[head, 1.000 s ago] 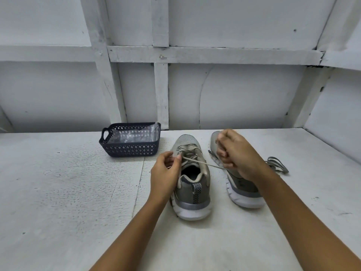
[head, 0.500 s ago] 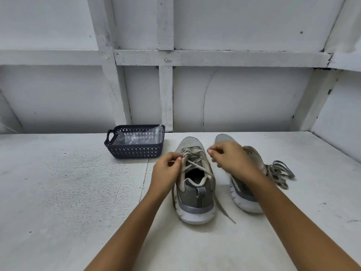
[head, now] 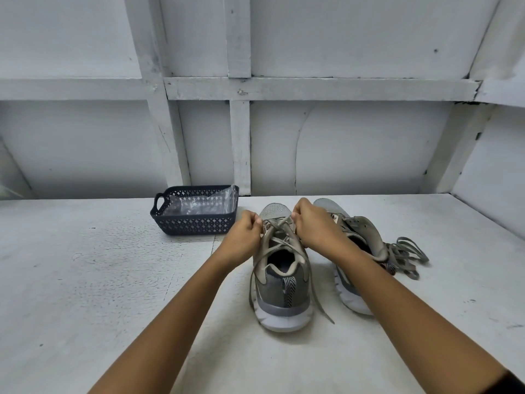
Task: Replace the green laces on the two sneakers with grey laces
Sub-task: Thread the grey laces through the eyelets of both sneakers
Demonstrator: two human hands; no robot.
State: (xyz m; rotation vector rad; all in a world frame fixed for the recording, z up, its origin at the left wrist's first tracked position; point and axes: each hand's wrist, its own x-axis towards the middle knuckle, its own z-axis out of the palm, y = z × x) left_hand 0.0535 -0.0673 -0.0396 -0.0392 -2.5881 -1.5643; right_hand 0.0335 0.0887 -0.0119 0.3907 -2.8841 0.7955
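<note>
Both hands worked at the toe end of the nearer sneaker (head: 279,294), which stood heel toward the person, right of the middle of the bench (head: 85,280) and fairly near its back edge. The left hand (head: 244,233) and the right hand (head: 314,226) each had their fingers curled and pinched onto the lace (head: 279,227) where it crossed the forward eyelets, 1 hand per side. That probably kept the pull even and stopped the shoe skidding. The lace's 2 free ends trailed slack down either flank of the shoe onto the bench, out of the way of the fingers. It read as a dull olive-tan, so it was likely a green lace being worked loose, though I could not tell whether it was going in or coming out.

The 2nd sneaker (head: 350,297) stood just beside the 1st on its right, tongue flopped open and eyelets bare. A loose heap of laces (head: 409,251) lay just beside it toward the right edge, seemingly parked within reach. A dark basket (head: 196,226) holding a clear plastic wrapper (head: 199,206) sat at the back edge, left of the shoes and apart from them
</note>
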